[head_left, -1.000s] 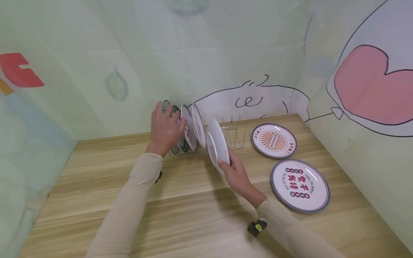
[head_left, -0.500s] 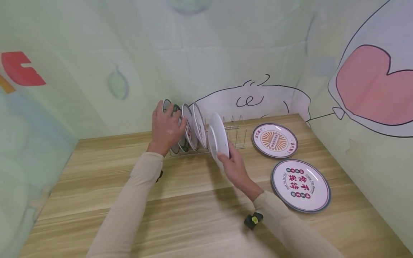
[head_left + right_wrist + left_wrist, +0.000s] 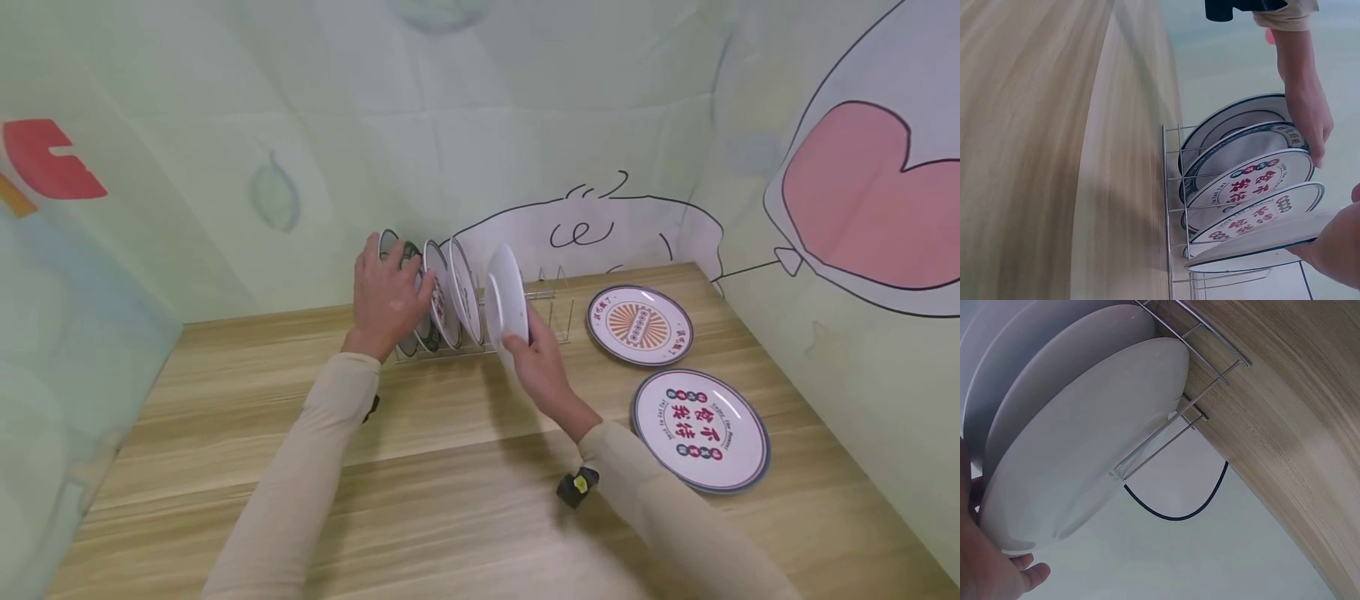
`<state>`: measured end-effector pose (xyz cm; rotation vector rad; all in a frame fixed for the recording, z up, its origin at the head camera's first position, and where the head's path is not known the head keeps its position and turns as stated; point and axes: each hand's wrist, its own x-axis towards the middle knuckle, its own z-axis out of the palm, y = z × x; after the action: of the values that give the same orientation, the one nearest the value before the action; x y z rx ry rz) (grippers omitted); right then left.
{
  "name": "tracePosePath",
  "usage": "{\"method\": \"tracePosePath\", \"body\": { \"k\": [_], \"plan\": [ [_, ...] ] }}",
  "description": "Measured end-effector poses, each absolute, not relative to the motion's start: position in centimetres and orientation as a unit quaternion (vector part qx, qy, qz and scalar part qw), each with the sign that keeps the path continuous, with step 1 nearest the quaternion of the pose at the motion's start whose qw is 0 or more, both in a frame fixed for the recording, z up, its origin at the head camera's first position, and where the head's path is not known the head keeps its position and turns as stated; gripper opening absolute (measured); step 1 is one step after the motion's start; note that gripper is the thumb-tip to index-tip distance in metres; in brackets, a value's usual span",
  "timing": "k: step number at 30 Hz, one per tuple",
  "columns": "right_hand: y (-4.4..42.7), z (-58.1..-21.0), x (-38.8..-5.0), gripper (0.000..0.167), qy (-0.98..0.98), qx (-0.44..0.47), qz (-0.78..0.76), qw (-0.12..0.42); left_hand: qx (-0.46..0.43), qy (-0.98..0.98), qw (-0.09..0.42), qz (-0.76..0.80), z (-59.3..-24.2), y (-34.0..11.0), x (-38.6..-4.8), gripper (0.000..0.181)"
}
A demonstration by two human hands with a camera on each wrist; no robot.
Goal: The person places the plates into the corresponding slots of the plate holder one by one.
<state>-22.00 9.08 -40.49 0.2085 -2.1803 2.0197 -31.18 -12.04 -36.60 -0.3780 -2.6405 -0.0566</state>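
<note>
My left hand (image 3: 390, 292) is curled over the upper rims of the upright plates at the left end of a wire rack (image 3: 442, 356). In the left wrist view its fingertips (image 3: 1036, 576) show past the rim of the outermost plate (image 3: 1085, 437). Several plates lean there, including one with red characters (image 3: 1250, 184). My right hand (image 3: 542, 358) pinches a white plate (image 3: 507, 296) by its near rim, thumb on its underside. That plate stands on edge, tilted, right of the racked plates. In the right wrist view its lower edge is at the rack's wires.
Two plates lie flat on the wooden table (image 3: 420, 517) at right: one with an orange sunburst (image 3: 639, 325), another with red characters (image 3: 701, 429), whose doubled rim suggests a stack. Right-hand wire slots (image 3: 551, 317) hold no plate. A printed curtain (image 3: 315, 150) stands behind.
My right hand has carried its plate slightly away from me, toward the rack, and the plate looks more upright. The left hand stays where it was on the racked plates.
</note>
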Motion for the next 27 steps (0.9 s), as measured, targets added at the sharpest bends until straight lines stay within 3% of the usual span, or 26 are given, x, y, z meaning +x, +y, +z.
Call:
{"method": "tracePosePath", "body": {
  "k": [27],
  "plan": [
    [7.2,-41.1,-25.1,0.058,-0.751,0.105,0.642,0.109,-0.131,-0.965,0.228,-0.019,-36.7,-12.0,-31.3,0.054]
  ]
}}
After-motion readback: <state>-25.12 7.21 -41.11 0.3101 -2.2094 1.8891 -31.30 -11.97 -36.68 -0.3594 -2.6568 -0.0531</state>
